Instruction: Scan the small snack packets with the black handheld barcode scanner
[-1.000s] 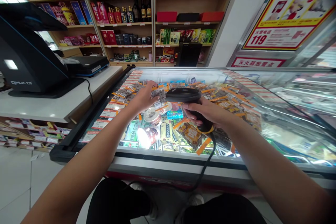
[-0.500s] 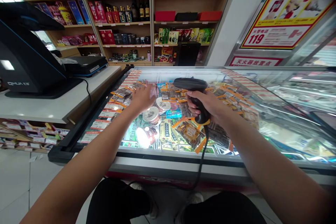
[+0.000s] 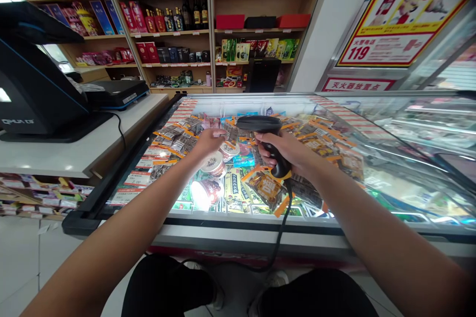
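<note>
My right hand [image 3: 280, 151] is wrapped round the handle of a black barcode scanner [image 3: 259, 123], whose head points left. From the handle's base a black cable [image 3: 284, 230] hangs down over the front edge. My left hand [image 3: 208, 142] pinches a small snack packet [image 3: 231, 132] with orange edges, just left of the scanner head. Its fingers are partly hidden behind the hand. Below it are round lidded tubs [image 3: 213, 162]. Similar orange-edged packets [image 3: 178, 139] lie to the left, and a larger orange and brown packet [image 3: 267, 185] lies below the scanner.
The packets spread over a glass-topped freezer [image 3: 238, 229] with a dark frame. On the left, a white counter [image 3: 145, 114] carries a checkout terminal [image 3: 40, 79] and a black scale [image 3: 119, 93]. Stocked shelves [image 3: 171, 34] stand behind. A red and yellow sign [image 3: 390, 20] hangs at the right.
My left hand has gone from spread fingers over the packets to a pinch on one, lifting it towards the scanner. The scanner has shifted slightly left in the view.
</note>
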Demonstrator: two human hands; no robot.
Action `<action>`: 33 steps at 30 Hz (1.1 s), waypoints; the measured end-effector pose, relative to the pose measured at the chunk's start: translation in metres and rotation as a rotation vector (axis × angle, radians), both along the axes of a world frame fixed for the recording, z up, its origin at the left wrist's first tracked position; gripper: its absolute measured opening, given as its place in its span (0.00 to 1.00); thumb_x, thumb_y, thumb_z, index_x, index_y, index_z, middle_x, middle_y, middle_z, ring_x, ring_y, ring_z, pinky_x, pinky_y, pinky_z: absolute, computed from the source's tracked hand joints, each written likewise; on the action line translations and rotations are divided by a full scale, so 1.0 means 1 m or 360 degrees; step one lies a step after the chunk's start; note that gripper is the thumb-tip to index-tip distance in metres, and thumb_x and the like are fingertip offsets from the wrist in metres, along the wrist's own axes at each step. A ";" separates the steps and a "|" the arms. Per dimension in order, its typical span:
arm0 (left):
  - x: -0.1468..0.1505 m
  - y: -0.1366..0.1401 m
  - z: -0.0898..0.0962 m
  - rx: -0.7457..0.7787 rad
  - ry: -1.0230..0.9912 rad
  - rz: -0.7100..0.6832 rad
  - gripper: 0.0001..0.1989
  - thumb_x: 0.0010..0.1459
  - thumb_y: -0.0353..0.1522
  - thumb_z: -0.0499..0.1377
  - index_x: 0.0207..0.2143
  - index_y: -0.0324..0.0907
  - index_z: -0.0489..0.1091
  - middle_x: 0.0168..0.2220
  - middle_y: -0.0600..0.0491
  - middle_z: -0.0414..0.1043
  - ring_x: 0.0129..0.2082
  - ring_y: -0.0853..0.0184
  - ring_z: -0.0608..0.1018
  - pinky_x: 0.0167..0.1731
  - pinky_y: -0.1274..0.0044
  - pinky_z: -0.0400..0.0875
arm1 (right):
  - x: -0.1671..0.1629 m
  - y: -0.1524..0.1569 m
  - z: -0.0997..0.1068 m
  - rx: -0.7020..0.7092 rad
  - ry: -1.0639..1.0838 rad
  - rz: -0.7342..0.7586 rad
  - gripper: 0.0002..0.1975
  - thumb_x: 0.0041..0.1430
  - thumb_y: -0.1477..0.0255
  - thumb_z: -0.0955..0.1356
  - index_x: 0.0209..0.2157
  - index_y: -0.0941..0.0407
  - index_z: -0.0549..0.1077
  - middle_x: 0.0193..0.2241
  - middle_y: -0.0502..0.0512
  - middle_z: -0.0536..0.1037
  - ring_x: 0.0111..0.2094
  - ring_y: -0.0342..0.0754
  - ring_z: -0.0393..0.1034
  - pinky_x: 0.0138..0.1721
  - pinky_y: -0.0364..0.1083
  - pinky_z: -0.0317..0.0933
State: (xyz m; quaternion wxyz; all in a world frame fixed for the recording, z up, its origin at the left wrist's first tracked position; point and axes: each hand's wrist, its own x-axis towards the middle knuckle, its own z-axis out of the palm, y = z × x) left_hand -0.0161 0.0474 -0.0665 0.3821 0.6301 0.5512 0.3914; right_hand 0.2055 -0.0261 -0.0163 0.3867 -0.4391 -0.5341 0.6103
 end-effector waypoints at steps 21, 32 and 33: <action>-0.003 0.012 -0.006 0.0179 -0.0643 0.0315 0.21 0.47 0.22 0.65 0.44 0.42 0.71 0.37 0.51 0.73 0.37 0.64 0.78 0.40 0.70 0.77 | 0.001 0.002 -0.008 0.0157 0.0221 0.0159 0.13 0.62 0.62 0.73 0.33 0.54 0.68 0.18 0.44 0.64 0.15 0.38 0.54 0.18 0.41 0.52; -0.039 -0.001 0.029 0.0554 0.0811 0.0179 0.16 0.58 0.25 0.54 0.48 0.43 0.71 0.37 0.47 0.76 0.39 0.58 0.78 0.42 0.67 0.72 | 0.002 -0.002 0.005 0.0123 0.0237 -0.0003 0.11 0.61 0.65 0.71 0.31 0.54 0.66 0.18 0.45 0.63 0.16 0.39 0.54 0.18 0.41 0.50; -0.046 -0.002 0.032 0.0571 0.1003 0.0200 0.16 0.59 0.25 0.53 0.48 0.42 0.71 0.38 0.46 0.77 0.41 0.56 0.78 0.43 0.67 0.72 | 0.003 -0.002 0.005 0.0120 0.0240 -0.0013 0.11 0.61 0.65 0.71 0.32 0.54 0.67 0.18 0.45 0.64 0.16 0.39 0.55 0.18 0.41 0.50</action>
